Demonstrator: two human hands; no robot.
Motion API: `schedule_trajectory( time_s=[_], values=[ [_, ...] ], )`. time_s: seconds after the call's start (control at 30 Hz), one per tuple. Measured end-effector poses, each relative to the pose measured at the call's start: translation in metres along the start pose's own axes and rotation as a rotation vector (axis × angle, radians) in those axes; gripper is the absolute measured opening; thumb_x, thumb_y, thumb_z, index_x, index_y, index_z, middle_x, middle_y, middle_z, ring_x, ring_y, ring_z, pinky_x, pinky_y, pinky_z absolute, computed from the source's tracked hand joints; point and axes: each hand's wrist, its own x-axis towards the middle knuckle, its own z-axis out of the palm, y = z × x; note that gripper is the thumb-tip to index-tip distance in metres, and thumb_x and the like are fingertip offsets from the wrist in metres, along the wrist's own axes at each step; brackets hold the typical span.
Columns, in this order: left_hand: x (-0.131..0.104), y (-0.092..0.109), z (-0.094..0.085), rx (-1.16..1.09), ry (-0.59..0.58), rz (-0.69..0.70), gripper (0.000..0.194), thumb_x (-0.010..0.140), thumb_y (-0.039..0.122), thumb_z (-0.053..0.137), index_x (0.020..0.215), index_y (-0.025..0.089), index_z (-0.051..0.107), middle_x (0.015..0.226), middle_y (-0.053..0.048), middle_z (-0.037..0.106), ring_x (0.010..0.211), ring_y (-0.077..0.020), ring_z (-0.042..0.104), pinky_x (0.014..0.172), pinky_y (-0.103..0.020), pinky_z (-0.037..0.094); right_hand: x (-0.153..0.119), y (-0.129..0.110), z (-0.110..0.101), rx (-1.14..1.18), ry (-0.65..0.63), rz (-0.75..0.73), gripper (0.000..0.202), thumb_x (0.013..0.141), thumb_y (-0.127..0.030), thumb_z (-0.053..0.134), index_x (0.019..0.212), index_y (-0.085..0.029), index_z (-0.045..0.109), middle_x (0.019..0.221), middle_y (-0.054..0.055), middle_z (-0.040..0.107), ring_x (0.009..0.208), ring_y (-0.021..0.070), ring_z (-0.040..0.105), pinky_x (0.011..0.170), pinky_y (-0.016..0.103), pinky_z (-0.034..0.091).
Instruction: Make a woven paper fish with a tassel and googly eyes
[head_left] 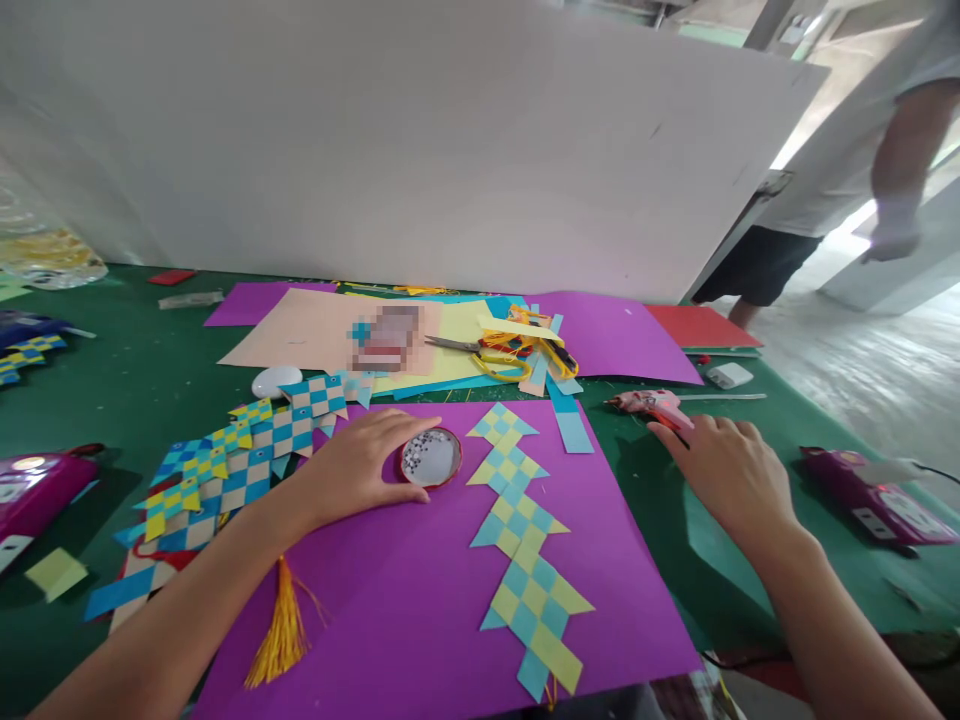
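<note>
My left hand (375,455) curls its thumb and fingers round the rim of a small round lid (439,462) with tiny dark-and-white beads or eyes in it. The lid rests on a purple paper sheet (390,620). Right of it lie several woven yellow-and-blue paper fish (517,515) in an overlapping column. My right hand (727,470) is at the handle of a pink hot glue gun (649,402), thumb and forefinger on either side; its other fingers are partly hidden. A yellow tassel (281,630) lies below my left forearm.
More woven paper fish (247,460) pile up at the left. Scissors (487,355) lie on coloured paper behind the sheet. Purple power strips (877,495) stand at both sides on the green table (645,500). A white board (420,150) rises behind; a person (825,190) stands at the right.
</note>
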Motion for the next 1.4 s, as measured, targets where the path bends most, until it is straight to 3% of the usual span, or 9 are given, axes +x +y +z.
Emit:
schedule_trajectory(
  time_s=[0.23,0.4,0.53,0.67,0.77,0.87,1.1,1.4],
  values=[
    [-0.001,-0.003,0.002,0.014,0.010,0.021,0.083,0.074,0.070,0.061,0.141,0.026,0.043,0.137,-0.010,0.055,0.129,-0.0311,0.047,0.104,-0.047,0.041,0.015,0.007,0.026,-0.007,-0.143,0.091,0.056,0.093,-0.057,0.035,0.086,-0.011,0.066,0.092,0.020,0.063,0.092,0.0355,0.059,0.066,0.038,0.043],
    [-0.002,0.000,0.003,0.055,0.127,0.130,0.098,0.070,0.075,0.058,0.147,0.021,0.032,0.150,-0.013,0.039,0.138,-0.0319,0.035,0.110,-0.047,0.035,0.022,0.015,0.032,0.118,-0.237,0.161,0.053,0.093,-0.054,0.035,0.094,-0.009,0.063,0.087,0.019,0.066,0.081,0.0317,0.063,0.063,0.037,0.041],
    [0.003,0.019,0.008,0.180,0.212,0.348,0.074,0.086,0.065,0.050,0.141,0.017,0.042,0.144,-0.014,0.047,0.135,-0.0290,0.040,0.110,-0.045,0.034,0.025,0.013,0.013,0.174,-0.245,0.232,0.050,0.092,-0.057,0.033,0.093,-0.015,0.060,0.074,0.015,0.065,0.065,0.0310,0.062,0.056,0.036,0.038],
    [0.013,0.047,0.023,0.297,0.218,0.525,0.059,0.095,0.056,0.040,0.132,0.012,0.053,0.132,-0.014,0.059,0.126,-0.0267,0.051,0.112,-0.048,0.029,0.033,-0.009,-0.026,0.213,-0.237,0.154,0.046,0.094,-0.056,0.030,0.095,-0.017,0.055,0.075,0.013,0.065,0.067,0.0298,0.062,0.056,0.033,0.035],
    [0.022,0.063,0.037,0.347,0.278,0.533,0.065,0.092,0.062,0.038,0.123,0.008,0.059,0.124,-0.015,0.064,0.119,-0.0281,0.056,0.112,-0.050,0.027,0.040,-0.033,-0.047,0.223,-0.169,0.112,0.041,0.093,-0.055,0.034,0.094,-0.018,0.053,0.077,0.012,0.066,0.067,0.0273,0.062,0.055,0.032,0.031],
    [0.026,0.073,0.047,0.401,0.317,0.557,0.068,0.092,0.062,0.036,0.118,0.005,0.062,0.118,-0.017,0.067,0.115,-0.0304,0.059,0.110,-0.051,0.030,0.044,-0.057,-0.053,0.230,-0.073,0.058,0.034,0.091,-0.053,0.044,0.092,-0.019,0.051,0.078,0.009,0.067,0.067,0.0247,0.063,0.053,0.029,0.027],
    [0.016,0.080,0.063,0.425,0.393,0.497,0.068,0.093,0.063,0.036,0.118,0.005,0.061,0.116,-0.018,0.068,0.112,-0.0307,0.061,0.098,-0.043,0.040,0.040,-0.094,-0.040,0.225,-0.069,-0.050,0.029,0.091,-0.049,0.050,0.086,-0.020,0.048,0.077,0.004,0.066,0.064,0.0216,0.063,0.051,0.027,0.021],
    [0.011,0.080,0.066,0.385,0.381,0.453,0.067,0.095,0.061,0.032,0.122,0.008,0.060,0.122,-0.017,0.065,0.117,-0.0299,0.057,0.095,-0.041,0.039,0.040,-0.106,-0.032,0.181,-0.098,-0.076,0.030,0.090,-0.049,0.050,0.087,-0.019,0.049,0.076,0.004,0.066,0.065,0.0227,0.064,0.050,0.027,0.020]
  ],
)
